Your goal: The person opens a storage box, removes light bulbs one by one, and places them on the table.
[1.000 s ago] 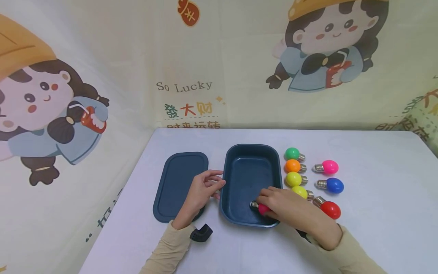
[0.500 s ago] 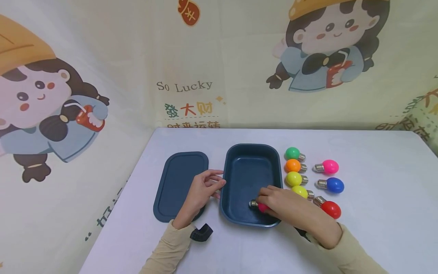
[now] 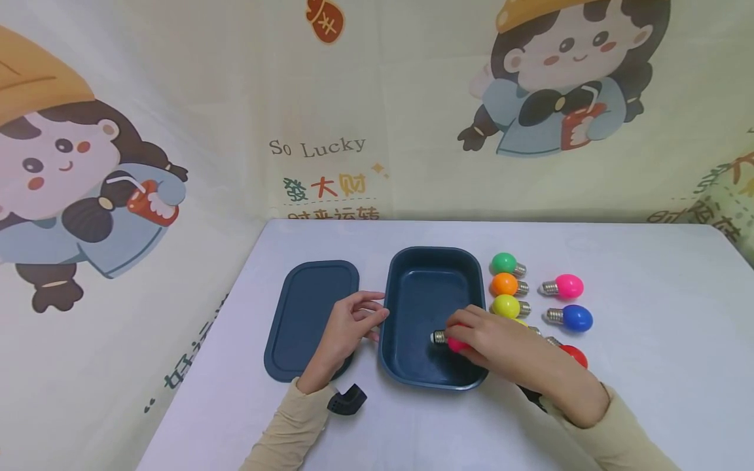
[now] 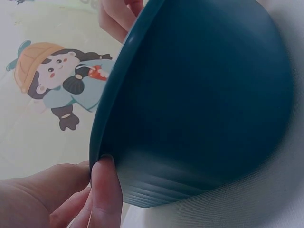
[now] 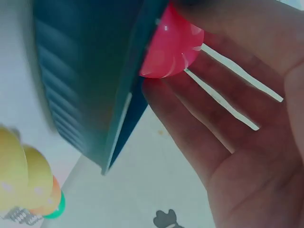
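My right hand (image 3: 491, 337) holds a pink light bulb (image 3: 457, 341) by its rounded end over the dark blue box (image 3: 432, 256), the metal screw base pointing left. In the right wrist view the fingertips curl round the bulb (image 5: 171, 47) beside the box wall (image 5: 80, 80). My left hand (image 3: 351, 324) is at the box's left side. From the left wrist view, the thumb and a finger pinch the box rim (image 4: 102, 123), one finger lying against the outer wall. Part of the bulb is hidden by the right fingers.
A flat dark blue lid (image 3: 309, 314) lies left of the box, partly under the left forearm. Right of the box lie green (image 3: 503, 263), orange (image 3: 504, 284) and yellow bulbs (image 3: 505, 306). Farther right are a pink bulb (image 3: 569, 286), a blue one (image 3: 577, 318) and a red one (image 3: 574, 355).
My right hand has risen slightly and shifted a little right with the pink bulb, now covering more of the nearest yellow and red bulbs. The left hand has stayed put.
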`<action>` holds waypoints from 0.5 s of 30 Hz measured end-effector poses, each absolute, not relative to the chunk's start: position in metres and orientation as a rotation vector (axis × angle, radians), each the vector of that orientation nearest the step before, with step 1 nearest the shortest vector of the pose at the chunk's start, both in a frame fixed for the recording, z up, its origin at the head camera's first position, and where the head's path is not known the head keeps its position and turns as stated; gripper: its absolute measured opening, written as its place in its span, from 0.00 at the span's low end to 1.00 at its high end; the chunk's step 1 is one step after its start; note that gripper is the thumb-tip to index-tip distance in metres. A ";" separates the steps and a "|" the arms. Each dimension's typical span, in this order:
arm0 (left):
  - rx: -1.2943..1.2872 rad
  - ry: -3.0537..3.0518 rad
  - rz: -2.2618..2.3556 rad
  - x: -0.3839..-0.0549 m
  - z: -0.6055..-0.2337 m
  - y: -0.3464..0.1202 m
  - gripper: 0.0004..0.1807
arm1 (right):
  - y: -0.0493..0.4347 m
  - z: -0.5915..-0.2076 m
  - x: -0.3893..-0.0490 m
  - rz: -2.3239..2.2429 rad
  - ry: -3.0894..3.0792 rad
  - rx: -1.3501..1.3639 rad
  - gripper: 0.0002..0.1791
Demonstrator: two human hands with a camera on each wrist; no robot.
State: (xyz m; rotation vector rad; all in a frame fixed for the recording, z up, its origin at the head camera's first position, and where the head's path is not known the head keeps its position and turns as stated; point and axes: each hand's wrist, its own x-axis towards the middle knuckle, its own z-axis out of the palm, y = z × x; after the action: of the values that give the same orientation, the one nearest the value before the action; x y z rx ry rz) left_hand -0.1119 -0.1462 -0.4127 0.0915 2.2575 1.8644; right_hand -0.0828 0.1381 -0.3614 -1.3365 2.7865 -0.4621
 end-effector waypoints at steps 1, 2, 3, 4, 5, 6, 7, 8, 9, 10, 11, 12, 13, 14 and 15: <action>0.092 2.258 1.865 -0.112 -0.412 -0.146 0.22 | 0.140 -0.361 -0.083 -0.474 2.794 -1.351 0.17; 0.090 2.260 1.861 -0.112 -0.413 -0.146 0.22 | 0.141 -0.360 -0.083 -0.484 2.799 -1.359 0.17; 0.086 2.263 1.856 -0.112 -0.413 -0.147 0.21 | 0.143 -0.360 -0.083 -0.492 2.804 -1.370 0.17; 0.084 2.263 1.853 -0.112 -0.413 -0.147 0.21 | 0.145 -0.359 -0.083 -0.499 2.806 -1.374 0.17; 0.083 2.265 1.849 -0.112 -0.414 -0.147 0.21 | 0.146 -0.358 -0.083 -0.506 2.809 -1.375 0.17; 0.082 2.266 1.846 -0.113 -0.414 -0.147 0.21 | 0.148 -0.357 -0.083 -0.509 2.814 -1.377 0.17; 0.085 2.266 1.847 -0.113 -0.414 -0.147 0.21 | 0.150 -0.356 -0.083 -0.514 2.815 -1.366 0.18; 0.086 2.265 1.847 -0.113 -0.414 -0.147 0.21 | 0.151 -0.354 -0.083 -0.509 2.820 -1.362 0.19; 0.088 2.264 1.849 -0.112 -0.414 -0.147 0.21 | 0.153 -0.353 -0.084 -0.509 2.823 -1.356 0.19; 0.090 2.261 1.851 -0.112 -0.414 -0.147 0.21 | 0.155 -0.351 -0.084 -0.511 2.829 -1.349 0.20; 0.091 2.261 1.851 -0.113 -0.414 -0.147 0.22 | 0.156 -0.350 -0.084 -0.511 2.838 -1.351 0.20; 0.090 2.260 1.851 -0.112 -0.414 -0.147 0.22 | 0.157 -0.348 -0.085 -0.515 2.847 -1.355 0.21; 0.089 2.259 1.852 -0.112 -0.414 -0.147 0.22 | 0.159 -0.347 -0.085 -0.519 2.856 -1.356 0.22; 0.087 2.259 1.850 -0.113 -0.414 -0.147 0.22 | 0.160 -0.346 -0.085 -0.519 2.868 -1.364 0.22; 0.085 2.258 1.849 -0.113 -0.414 -0.147 0.22 | 0.161 -0.345 -0.085 -0.526 2.875 -1.364 0.22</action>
State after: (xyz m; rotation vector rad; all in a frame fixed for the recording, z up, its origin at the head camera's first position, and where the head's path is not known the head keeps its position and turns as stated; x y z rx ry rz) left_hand -0.1126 -0.1473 -0.4143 0.0851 2.2580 1.8495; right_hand -0.0852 0.1614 -0.3448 -1.3643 2.8750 -0.5257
